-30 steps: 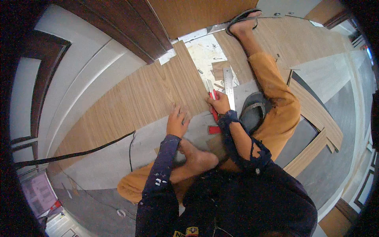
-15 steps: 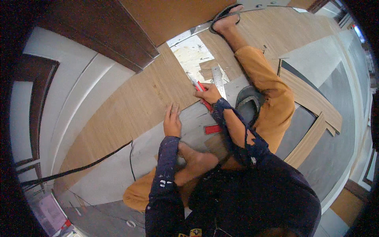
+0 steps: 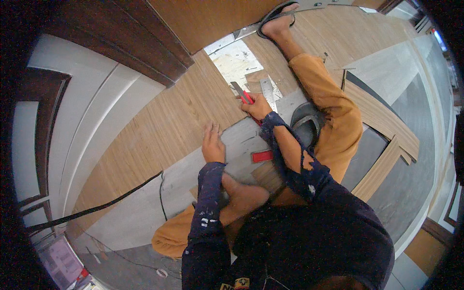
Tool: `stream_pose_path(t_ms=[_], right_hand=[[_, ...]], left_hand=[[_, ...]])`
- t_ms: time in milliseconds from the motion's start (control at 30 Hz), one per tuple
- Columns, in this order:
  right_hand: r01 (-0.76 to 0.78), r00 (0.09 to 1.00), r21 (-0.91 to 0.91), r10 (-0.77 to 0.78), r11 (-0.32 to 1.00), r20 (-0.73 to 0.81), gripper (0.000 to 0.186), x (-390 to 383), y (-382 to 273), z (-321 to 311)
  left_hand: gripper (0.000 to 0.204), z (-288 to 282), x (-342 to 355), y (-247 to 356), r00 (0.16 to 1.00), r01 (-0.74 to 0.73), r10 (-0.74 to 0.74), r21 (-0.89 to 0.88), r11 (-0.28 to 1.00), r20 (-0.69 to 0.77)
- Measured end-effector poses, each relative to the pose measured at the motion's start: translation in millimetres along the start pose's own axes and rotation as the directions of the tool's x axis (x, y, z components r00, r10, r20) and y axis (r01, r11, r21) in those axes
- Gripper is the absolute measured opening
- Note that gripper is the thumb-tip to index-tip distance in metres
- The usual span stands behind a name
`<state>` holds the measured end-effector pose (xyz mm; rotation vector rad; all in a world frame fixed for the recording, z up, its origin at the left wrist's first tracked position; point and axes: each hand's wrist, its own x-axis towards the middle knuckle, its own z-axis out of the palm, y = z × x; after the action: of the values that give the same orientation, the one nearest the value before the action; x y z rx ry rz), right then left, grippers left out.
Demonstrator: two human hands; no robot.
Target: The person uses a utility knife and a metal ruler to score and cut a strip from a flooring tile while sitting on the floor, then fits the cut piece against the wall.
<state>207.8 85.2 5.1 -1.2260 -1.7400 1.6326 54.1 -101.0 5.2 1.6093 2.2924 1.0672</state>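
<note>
Your right fingers (image 3: 246, 107) grip the red-and-grey utility knife (image 3: 247, 97) roughly parallel to the tan wood-grain flooring (image 3: 179, 111)'s right edge, left fingers (image 3: 208, 137) outstretched, empty, at its near edge.

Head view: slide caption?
Right hand grips a red-handled metal knife; left hand lies at the edge of brown wood-grain flooring.

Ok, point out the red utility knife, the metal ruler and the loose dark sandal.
Red utility knife (image 3: 247, 98), head view: on its handle.
Metal ruler (image 3: 268, 92), head view: on its flat face.
Loose dark sandal (image 3: 305, 130), head view: on its footbed.
</note>
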Motion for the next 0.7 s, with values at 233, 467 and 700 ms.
stream_pose_path(t_ms=[233,467,700], right_hand=[[0.073,0.99,-0.218,-0.098,0.973,-0.104,0.034,3,6,10],[0.029,0.998,-0.251,-0.042,0.968,-0.047,0.033,7,3,-4],[0.111,0.993,-0.179,-0.116,0.978,-0.019,0.035,4,8,-8]], left_hand=[[0.046,12,-1,-14,1.0,-0.014,0.01,0.193,0.981,0.025],[0.044,18,0,-6,0.995,0.01,-0.038,0.29,0.957,0.09],[0.047,9,4,1,0.998,-0.021,0.009,0.199,0.98,0.063]])
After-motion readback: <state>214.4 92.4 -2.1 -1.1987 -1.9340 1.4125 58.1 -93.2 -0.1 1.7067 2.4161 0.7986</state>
